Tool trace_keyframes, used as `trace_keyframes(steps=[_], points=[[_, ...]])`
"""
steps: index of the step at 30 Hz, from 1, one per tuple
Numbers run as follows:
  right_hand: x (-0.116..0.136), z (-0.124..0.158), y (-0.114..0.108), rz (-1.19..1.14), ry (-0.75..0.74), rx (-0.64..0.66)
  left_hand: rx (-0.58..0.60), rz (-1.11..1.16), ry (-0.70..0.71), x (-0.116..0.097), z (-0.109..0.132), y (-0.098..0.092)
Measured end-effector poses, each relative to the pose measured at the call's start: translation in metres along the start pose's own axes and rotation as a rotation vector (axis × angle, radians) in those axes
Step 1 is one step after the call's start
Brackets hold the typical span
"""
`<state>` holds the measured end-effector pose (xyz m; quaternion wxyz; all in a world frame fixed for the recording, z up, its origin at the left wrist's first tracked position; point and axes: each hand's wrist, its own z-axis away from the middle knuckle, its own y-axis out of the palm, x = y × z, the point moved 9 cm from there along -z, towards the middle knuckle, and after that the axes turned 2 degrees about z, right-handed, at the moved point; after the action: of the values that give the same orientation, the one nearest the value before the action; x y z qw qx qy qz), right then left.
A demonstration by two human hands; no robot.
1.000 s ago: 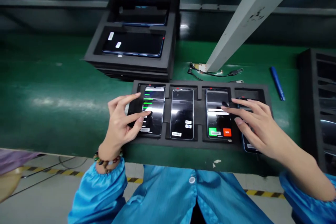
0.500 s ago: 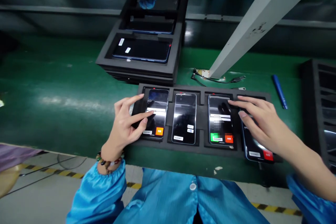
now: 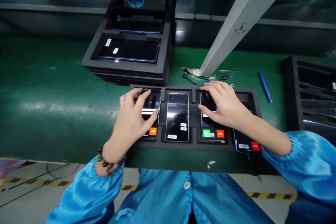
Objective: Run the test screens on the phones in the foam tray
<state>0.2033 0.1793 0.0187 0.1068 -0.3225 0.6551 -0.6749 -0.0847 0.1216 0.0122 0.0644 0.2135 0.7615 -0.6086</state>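
A dark foam tray (image 3: 195,113) holds several smartphones in a row. My left hand (image 3: 128,115) lies over the leftmost phone (image 3: 151,103), its fingers apart, the thumb by the phone's right edge and the index finger near its top. This phone shows white bars and an orange button. My right hand (image 3: 223,103) reaches across the third phone (image 3: 214,127), lit with green and red buttons; thumb and fingertips are spread along its left side and top. Between them lies a phone with a dark screen (image 3: 177,115). Under my right forearm is the rightmost phone (image 3: 245,141), with a red button.
Behind stands a stack of foam trays (image 3: 89,56) with phones in the top one. A grey post (image 3: 225,31) rises beside a short black cable (image 3: 193,77). A blue pen-like object (image 3: 265,86) and another dark tray stack (image 3: 290,94) are at the right.
My right hand has moved left from the rightmost phone onto the third one. My left hand has shifted further over the leftmost phone, its thumb now at the right edge. The view has shifted slightly.
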Motion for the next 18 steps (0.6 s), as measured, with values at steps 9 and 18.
trace_keyframes(steps=[9, 18], points=[[-0.009, -0.031, 0.026, -0.016, 0.143, 0.178, 0.007, 0.066, -0.136, -0.011, -0.019, 0.015], [-0.04, -0.018, 0.004, -0.425, 0.135, 0.284, -0.289, 0.834, -0.506, 0.069, 0.005, -0.02]])
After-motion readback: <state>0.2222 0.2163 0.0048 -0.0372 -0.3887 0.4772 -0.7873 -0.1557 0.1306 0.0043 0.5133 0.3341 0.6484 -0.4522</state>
